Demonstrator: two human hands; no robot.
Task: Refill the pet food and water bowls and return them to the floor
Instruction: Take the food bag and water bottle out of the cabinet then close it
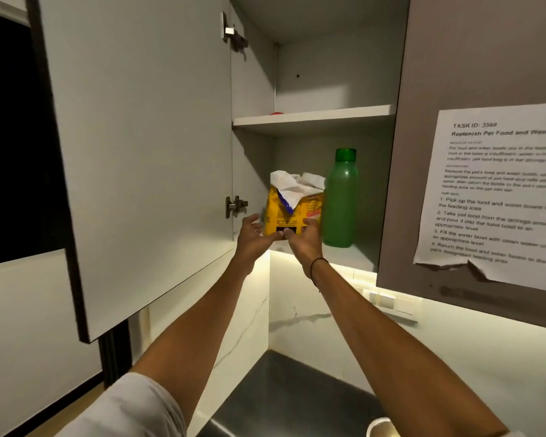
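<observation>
Both hands are up at the lower shelf [344, 252] of the open wall cabinet [139, 121], w/ the yellow pet food bag [292, 209] between them at the shelf's front edge. The right hand [306, 239] grips the bag's lower right corner, thumb on the front. The left hand [253, 236] is at the lower left side, thumb touching the front, fingers loosely curved; a full grip I cannot confirm (the far side of the bag is hidden). The bag top is torn open and crumpled, so I judge it should stay upright while it comes out, supported from below, not squeezed in the middle, or kibble may spill. Just right of the right hand stands a green bottle [341, 203], approx. touching the bag; pull straight toward the body so it is not knocked over.
</observation>
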